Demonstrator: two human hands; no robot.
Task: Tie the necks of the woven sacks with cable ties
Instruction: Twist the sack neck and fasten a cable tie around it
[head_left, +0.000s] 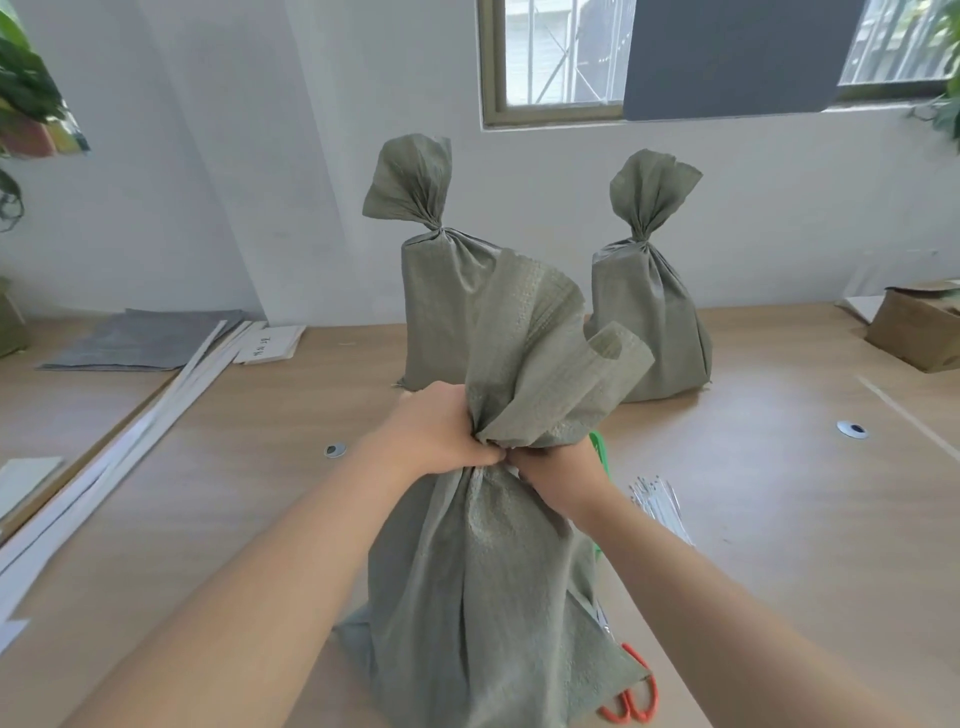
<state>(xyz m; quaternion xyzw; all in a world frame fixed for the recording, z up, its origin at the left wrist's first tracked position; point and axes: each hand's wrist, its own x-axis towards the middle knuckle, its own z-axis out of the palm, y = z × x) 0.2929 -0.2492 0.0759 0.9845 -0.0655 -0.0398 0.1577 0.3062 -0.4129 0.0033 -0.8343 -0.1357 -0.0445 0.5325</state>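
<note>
A grey-green woven sack (483, 587) stands on the wooden table right in front of me, its top bunched into a neck. My left hand (441, 431) grips the neck from the left, fingers curled round the gathered fabric. My right hand (558, 475) grips the same neck from the right, just below the loose flap. A thin white strip, possibly a cable tie, shows between my hands; I cannot tell whether it is fastened. Two more sacks stand behind, one (441, 306) at centre and one (649, 322) to the right, both with cinched necks.
A bundle of white cable ties (660, 504) lies right of the near sack. Orange-handled scissors (631, 699) poke out beside its base. A green object (600, 447) sits behind my right hand. White strips (130, 441) and grey sheets (150, 340) lie at left, a cardboard box (919, 327) at far right.
</note>
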